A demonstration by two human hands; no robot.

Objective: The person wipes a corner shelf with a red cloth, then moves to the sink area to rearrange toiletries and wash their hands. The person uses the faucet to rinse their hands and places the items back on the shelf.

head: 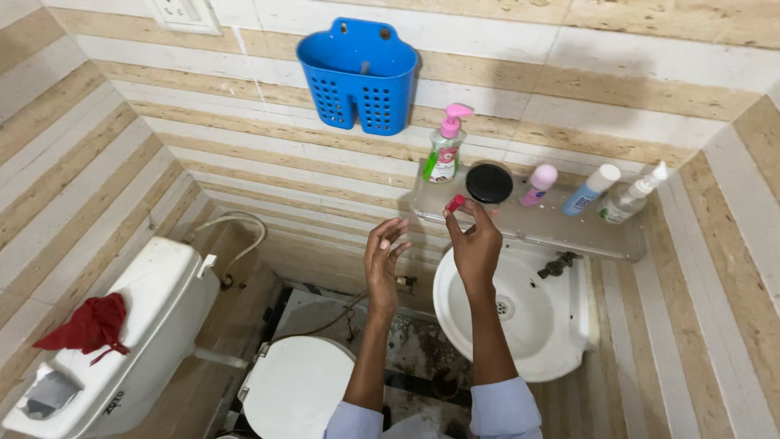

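My right hand (476,244) pinches 1 small red cap (456,202) at the glass shelf's (528,225) near-left edge, left hand (382,258) open, empty; loose fingertip grip could drop it into the sink (561,325).

One view only, from a camera on the person's head, high above the fixtures and tilted steeply down toward the far tiled wall. The sink (520,313) lies near and right of centre, the toilet (296,386) near left, the shelf (528,221) farther off on the wall. Both forearms enter from the bottom edge, close to the lens.
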